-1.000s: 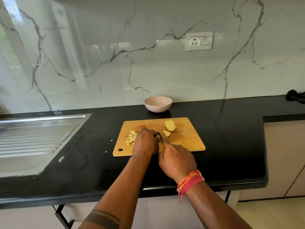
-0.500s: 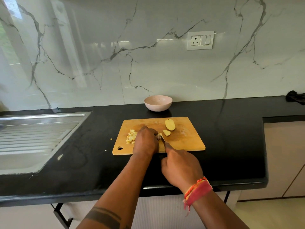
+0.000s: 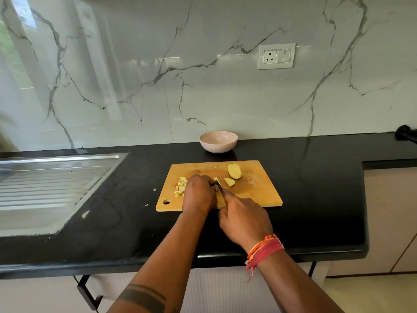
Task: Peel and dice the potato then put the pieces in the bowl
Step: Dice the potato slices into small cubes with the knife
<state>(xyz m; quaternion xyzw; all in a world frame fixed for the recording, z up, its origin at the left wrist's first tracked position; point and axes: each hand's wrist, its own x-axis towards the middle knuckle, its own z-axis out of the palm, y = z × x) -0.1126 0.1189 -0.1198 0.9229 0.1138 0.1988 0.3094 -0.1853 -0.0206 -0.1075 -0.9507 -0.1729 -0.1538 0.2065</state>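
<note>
a wooden board (image 3: 259,195) is lying on the black surface (image 3: 316,199), and both hands are working over its near middle. the left hand (image 3: 198,194) is sitting knuckles-up on the board, its fingers curled down over a potato piece (image 3: 217,179) of which only a pale sliver is showing past the knuckles (how the fingertips are gripping it cannot be told from above). the right hand (image 3: 244,219) is hovering over the board's near edge with its fingers wrapped round the handle of a knife (image 3: 219,185), whose dark blade is pointing away from the person and sitting just beside the left knuckles, at that sliver. a heap of dice (image 3: 180,186) is lying on the board just left of the left hand, touching or nearly touching it. a small slice (image 3: 229,182) is lying just right of the blade, and a larger half (image 3: 234,171) is resting cut face up a little further back, near the far edge. two tiny crumbs are lying on the surface left of the board. the pink bowl (image 3: 218,144) is standing on the surface behind the board, near the marble wall, apart from the board. a steel sink drainer (image 3: 45,184) is sitting at the left, a socket (image 3: 276,56) is showing on the wall, and a red thread band (image 3: 264,250) is circling the right wrist.
</note>
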